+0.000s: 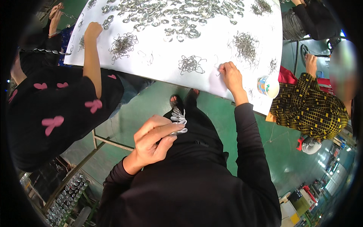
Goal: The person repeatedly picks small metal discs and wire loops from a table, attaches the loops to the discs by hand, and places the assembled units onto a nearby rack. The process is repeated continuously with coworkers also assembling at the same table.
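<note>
By the thumb and fingers of the left hand (151, 140), a short chain of silver links (177, 115) is pinched at one end, held in front of the body, off the worktop (162, 72) and below its near edge; the rest of the chain is extended beyond the fingertips. The fingers of the right hand (232, 77) are bent, with the tips brought together over the worktop, just inside the near edge and toward the near right corner. A thin wire (216, 59) is seen beside those fingertips, but whether it is gripped cannot be told. To the left of that hand, a pile of bent wire hooks (191, 65) is set near the near edge; larger heaps of hooks are spread farther left (123, 45) and toward the right edge (245, 47). By the near right corner, a paper cup (267, 87) is placed. Toward the far edge, a broad scatter of silver rings (177, 17) is laid out. Over the left part of the worktop, a co-worker's hand (93, 30) is held; at the right edge, a checked black-and-yellow shirt (308, 106) is worn by another person.
</note>
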Motion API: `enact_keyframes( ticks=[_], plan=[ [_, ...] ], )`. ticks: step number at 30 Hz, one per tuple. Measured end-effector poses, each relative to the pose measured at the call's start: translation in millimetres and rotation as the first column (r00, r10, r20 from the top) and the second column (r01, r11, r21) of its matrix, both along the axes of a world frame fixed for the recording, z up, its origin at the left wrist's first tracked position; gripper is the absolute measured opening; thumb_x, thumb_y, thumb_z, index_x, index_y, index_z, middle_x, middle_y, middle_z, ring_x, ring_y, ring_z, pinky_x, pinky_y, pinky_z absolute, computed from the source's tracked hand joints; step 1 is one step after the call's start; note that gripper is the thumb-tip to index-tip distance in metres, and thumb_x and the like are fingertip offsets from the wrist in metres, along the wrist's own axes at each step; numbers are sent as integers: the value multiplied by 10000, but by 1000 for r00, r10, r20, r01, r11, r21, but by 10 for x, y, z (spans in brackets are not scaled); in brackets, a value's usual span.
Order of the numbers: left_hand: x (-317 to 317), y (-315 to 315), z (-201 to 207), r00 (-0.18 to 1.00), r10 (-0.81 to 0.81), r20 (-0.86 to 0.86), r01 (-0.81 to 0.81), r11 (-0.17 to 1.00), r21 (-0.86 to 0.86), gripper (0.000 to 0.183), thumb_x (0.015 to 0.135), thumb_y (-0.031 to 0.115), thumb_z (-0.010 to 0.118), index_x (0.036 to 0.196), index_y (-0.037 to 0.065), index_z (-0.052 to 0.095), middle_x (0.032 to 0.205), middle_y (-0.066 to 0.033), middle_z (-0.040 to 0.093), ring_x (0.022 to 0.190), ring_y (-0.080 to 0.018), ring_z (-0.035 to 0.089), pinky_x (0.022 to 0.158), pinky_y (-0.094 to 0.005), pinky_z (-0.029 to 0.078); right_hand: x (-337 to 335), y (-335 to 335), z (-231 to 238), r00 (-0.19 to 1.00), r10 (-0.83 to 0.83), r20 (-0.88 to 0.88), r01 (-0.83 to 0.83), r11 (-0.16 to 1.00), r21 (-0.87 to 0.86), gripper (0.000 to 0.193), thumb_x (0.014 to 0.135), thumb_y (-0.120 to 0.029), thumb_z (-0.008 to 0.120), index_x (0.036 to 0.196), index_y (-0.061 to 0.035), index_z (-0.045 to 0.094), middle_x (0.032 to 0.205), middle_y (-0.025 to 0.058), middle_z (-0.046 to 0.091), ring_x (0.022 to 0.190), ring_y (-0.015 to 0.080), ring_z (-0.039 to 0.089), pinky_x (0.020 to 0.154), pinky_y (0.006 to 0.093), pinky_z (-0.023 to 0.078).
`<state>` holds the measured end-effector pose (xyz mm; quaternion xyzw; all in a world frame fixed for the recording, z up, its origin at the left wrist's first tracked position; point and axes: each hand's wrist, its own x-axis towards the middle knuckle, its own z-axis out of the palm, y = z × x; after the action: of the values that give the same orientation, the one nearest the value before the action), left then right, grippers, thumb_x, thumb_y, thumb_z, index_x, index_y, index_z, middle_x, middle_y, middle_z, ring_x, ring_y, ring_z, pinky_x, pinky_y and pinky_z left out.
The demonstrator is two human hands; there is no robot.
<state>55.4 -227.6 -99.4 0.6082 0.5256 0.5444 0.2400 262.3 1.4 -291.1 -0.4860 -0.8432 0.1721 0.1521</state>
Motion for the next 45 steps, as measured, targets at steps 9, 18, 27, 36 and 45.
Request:
enact_keyframes(
  ticks=[9,18,27,36,45],
  plan=[
    [-40,174,-75,999,-37,-10,36,996,-78,168,776,-9,608,933,-52,648,821,-110,571,680,-199,557,599,-286,446,137,31,-83,974,-2,228,-11,998,54,75,782,-180,610,820,-117,595,833,36,563,819,201,587,706,431,421],
    [129,425,-58,998,-51,36,56,984,-170,155,825,60,601,932,-42,648,828,-112,569,684,-184,549,592,-267,430,454,-236,-195,866,-436,247,408,899,157,136,798,-184,528,829,-61,574,844,106,566,808,281,582,721,472,432],
    [138,531,-68,999,-47,-8,44,982,-186,171,779,-11,605,940,-24,658,812,-101,587,670,-180,555,596,-266,445,366,-141,315,934,-316,-165,342,924,168,211,782,-133,625,977,-67,581,1017,118,568,897,309,569,772,411,463],
    [214,517,63,999,-47,7,48,980,-193,218,747,-53,610,959,-31,657,837,-114,616,701,-196,583,616,-277,471,-681,-278,60,943,20,-331,-40,998,-55,453,872,-94,514,1308,-58,396,1335,165,427,1242,320,403,1050,427,307],
    [249,580,129,999,-49,11,50,981,-189,245,731,-60,613,969,-24,658,852,-109,627,708,-196,586,610,-280,472,4,311,26,948,-293,-122,309,938,155,403,870,-112,514,1265,-47,469,1338,165,433,1242,309,411,1032,475,309]
  ],
)
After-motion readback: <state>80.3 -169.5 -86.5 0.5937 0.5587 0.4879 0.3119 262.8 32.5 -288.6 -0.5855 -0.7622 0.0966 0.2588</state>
